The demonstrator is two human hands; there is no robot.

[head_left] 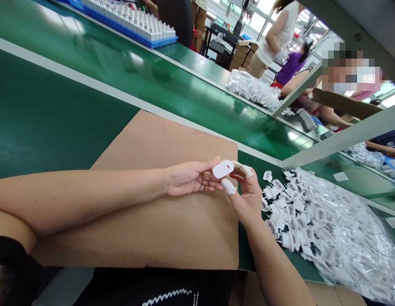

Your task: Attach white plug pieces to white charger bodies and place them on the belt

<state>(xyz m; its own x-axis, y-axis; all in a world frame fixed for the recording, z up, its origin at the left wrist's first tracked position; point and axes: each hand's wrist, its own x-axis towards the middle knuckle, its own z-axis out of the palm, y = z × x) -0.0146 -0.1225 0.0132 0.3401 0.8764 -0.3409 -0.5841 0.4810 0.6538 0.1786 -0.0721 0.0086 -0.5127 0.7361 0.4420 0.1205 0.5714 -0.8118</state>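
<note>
Both my hands meet over the right edge of a brown cardboard sheet (pixel 159 178) that lies on the green bench. My left hand (pixel 189 177) and my right hand (pixel 245 193) pinch one small white plastic part (pixel 223 168) with a small red mark on its face. White finger cots cover the thumb and a fingertip of my right hand. My left fingers curl round the part's left end. A heap of similar white parts (pixel 293 212) lies just right of my right hand.
A clear plastic bag (pixel 353 242) spreads under the heap at the right. A green conveyor belt (pixel 146 76) runs behind, with a blue tray of white parts (pixel 136 21) and a pile of bagged parts (pixel 253 88). Other people work at the far right. A grey frame bar (pixel 340 138) crosses overhead.
</note>
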